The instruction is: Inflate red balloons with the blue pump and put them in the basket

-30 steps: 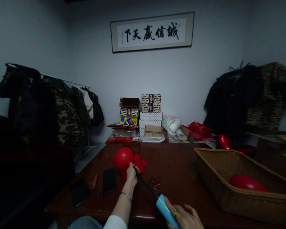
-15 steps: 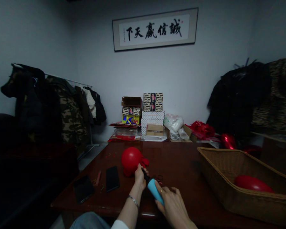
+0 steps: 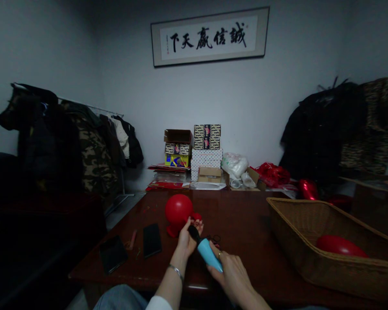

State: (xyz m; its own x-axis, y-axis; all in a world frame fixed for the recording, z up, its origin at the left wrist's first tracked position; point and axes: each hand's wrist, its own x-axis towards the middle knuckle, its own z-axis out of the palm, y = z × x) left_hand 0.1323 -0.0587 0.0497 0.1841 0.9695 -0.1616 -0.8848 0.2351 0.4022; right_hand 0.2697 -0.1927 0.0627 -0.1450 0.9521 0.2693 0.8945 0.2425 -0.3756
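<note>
A round, inflated red balloon [image 3: 178, 209] with smaller lobes at its base stands over the table, to the left of the pump's tip. My left hand [image 3: 186, 239] is closed on the balloon's lower right part; the exact pinch is partly hidden. A hand balloon pump [image 3: 209, 255], with a light blue body and a black front end, lies slantwise in my right hand [image 3: 234, 272]. Its fingers are wrapped round the blue body. The pump's black end is right beside my left palm, and whether it touches the balloon's neck I cannot tell.
A wicker basket [image 3: 310, 254] with a red balloon [image 3: 341, 245] in it stands at the right. Two dark flat devices, a phone [image 3: 151, 240] and a tablet [image 3: 113, 254], lie at the left. Boxes [image 3: 207, 163] are stacked beyond the table's [image 3: 245, 215] far edge.
My left hand has shifted slightly up and left, its fingers turning more upward, and the pump's black end shows more. The balloon has risen a little. The right hand still grips the pump.
</note>
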